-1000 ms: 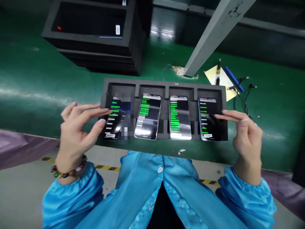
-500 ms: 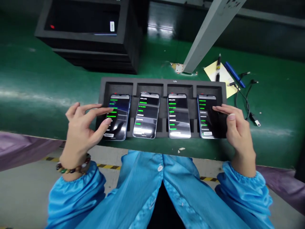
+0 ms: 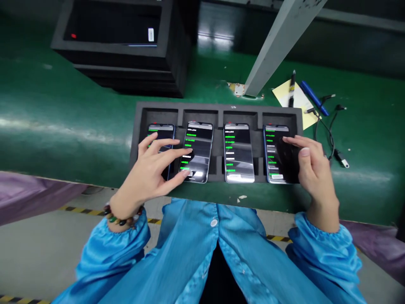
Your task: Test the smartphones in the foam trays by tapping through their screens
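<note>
Several smartphones lie in a row on a dark foam tray [image 3: 202, 105], their screens lit with lists of green and white text. My left hand [image 3: 152, 164] is open over the leftmost phone [image 3: 161, 128], hiding much of it. Its index fingertip is at the screen of the second phone [image 3: 199, 147], and the thumb is near that phone's lower left. The third phone [image 3: 239, 152] lies untouched. At the right end, my right hand [image 3: 311, 164] is open, with its fingertips on or just over the screen of the rightmost phone [image 3: 275, 160].
A stack of black foam trays [image 3: 120, 52] stands at the back left. A grey metal post [image 3: 272, 46] rises behind the tray. To the right lie a yellow paper [image 3: 303, 101], a blue pen [image 3: 314, 98], a black pen [image 3: 291, 88] and a short cable [image 3: 329, 135].
My left hand has moved right, from the leftmost phone to the second one. The list on the rightmost phone has shifted upward slightly, while my right hand stays at its screen.
</note>
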The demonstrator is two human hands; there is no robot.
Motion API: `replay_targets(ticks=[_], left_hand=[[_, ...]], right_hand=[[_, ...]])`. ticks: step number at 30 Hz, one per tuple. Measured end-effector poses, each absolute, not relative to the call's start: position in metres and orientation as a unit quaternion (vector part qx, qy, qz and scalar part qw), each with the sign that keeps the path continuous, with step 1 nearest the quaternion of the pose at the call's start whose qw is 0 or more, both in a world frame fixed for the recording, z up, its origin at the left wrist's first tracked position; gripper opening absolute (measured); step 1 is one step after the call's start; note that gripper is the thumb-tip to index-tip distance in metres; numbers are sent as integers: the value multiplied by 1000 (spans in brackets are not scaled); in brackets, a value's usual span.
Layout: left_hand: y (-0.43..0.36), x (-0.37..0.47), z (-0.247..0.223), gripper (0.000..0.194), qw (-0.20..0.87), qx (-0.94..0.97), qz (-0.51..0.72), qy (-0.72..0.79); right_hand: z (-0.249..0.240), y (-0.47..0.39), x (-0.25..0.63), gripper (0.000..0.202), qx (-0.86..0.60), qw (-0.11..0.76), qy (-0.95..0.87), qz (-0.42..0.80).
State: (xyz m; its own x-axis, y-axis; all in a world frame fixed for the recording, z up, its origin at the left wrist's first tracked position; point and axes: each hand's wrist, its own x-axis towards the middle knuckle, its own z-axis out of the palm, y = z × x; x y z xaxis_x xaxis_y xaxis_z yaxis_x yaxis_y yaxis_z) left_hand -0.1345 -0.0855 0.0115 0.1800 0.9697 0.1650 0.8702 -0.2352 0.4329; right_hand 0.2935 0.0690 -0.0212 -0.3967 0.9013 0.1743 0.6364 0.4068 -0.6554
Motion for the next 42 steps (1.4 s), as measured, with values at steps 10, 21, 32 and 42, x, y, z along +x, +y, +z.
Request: replay_targets(ticks=[10,21,32,42], left_hand=[[-79,-132,11,37,130,765,195,600],[-67,-124,12,48,137,742,178,631],[-42,-47,17,51,204,813,200,508],[-31,-37,17,61,197,801,169,540]], right_hand=[[-9,61,293,48,-466,269,-805,250],[-13,52,295,47,-474,280,-798,246],[-11,43,297,48,-469,299,-797,235],[5,18,269,42,-390,208,-847,294]])
